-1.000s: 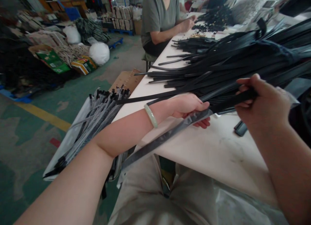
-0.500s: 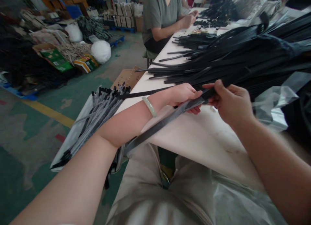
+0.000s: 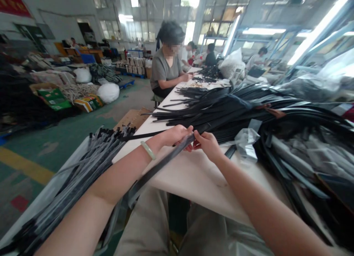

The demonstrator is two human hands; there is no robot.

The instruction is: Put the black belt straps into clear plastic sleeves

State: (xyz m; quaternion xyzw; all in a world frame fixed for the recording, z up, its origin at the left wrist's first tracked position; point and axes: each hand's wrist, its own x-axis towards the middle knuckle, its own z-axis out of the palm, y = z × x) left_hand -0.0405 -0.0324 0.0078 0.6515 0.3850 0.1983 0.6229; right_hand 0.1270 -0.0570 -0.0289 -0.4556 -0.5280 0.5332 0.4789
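A long black strap in a clear plastic sleeve point(image 3: 162, 164) slants from my fingers down past the table edge to the left. My left hand point(image 3: 179, 136) grips it near its upper end, fingers closed around it. Close against that hand, my right hand point(image 3: 208, 144) pinches the same end between thumb and fingers. The exact strap end is hidden by the fingers. Just behind both hands lies a large pile of loose black straps point(image 3: 221, 104) on the white table point(image 3: 190, 175). A single black strap point(image 3: 146, 135) passes behind my left wrist.
Left of the table, a pale tray point(image 3: 35, 200) holds many sleeved straps. Crumpled clear plastic point(image 3: 247, 142) lies right of my hands. A co-worker point(image 3: 167, 69) sits along the table's far left side. Sacks point(image 3: 108, 92) and boxes stand on the floor beyond.
My view has tilted up, showing more of the room. My right hand has come in against my left; the stretch of black strap between them has closed up.
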